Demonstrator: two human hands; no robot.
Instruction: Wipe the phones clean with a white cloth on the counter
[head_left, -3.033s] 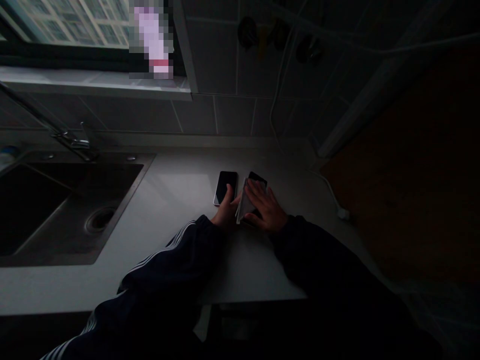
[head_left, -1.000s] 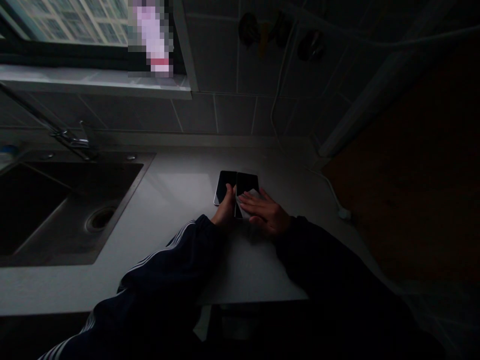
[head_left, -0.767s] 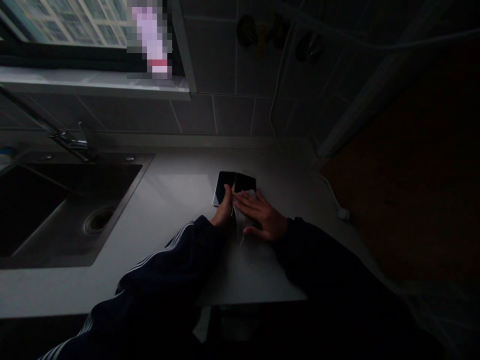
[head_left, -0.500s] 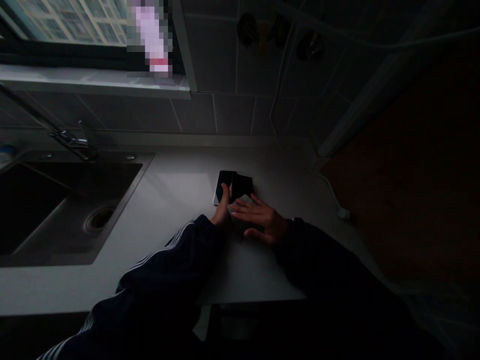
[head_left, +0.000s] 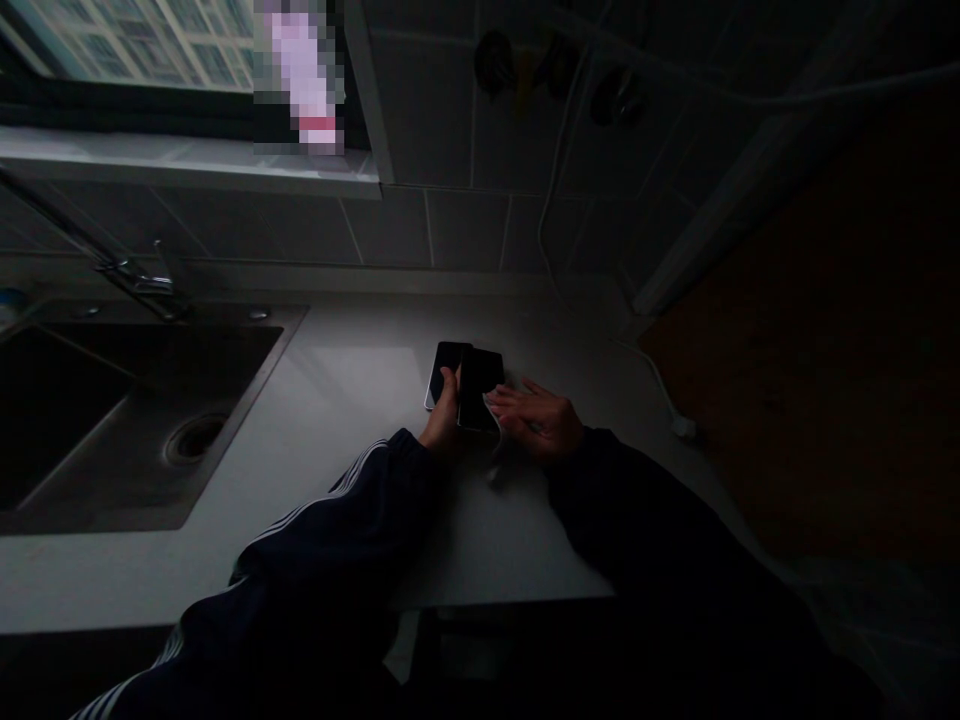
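Note:
My left hand [head_left: 444,410] grips a dark smartphone [head_left: 478,385] along its left side, thumb on the near edge and the other fingers hidden beneath it. At the phone's right edge my right hand [head_left: 536,420] presses a pale thin cloth or tissue [head_left: 493,408] against the screen, its fingers bent over it. A loose end of the cloth hangs below the phone. Behind my left thumb, a second black flat device with a light rim [head_left: 442,365], which looks like another phone, lies on the white counter [head_left: 352,420].
A steel sink [head_left: 202,500] with a drain is set into the counter on the left, a chrome faucet [head_left: 150,285] behind it. A white cable with a plug [head_left: 682,427] lies at the counter's right edge. Tiled wall and window stand behind.
My right hand has slid to the right with the cloth, from over the lower part of the phone to its right edge. More of the dark screen shows. My left hand stays put.

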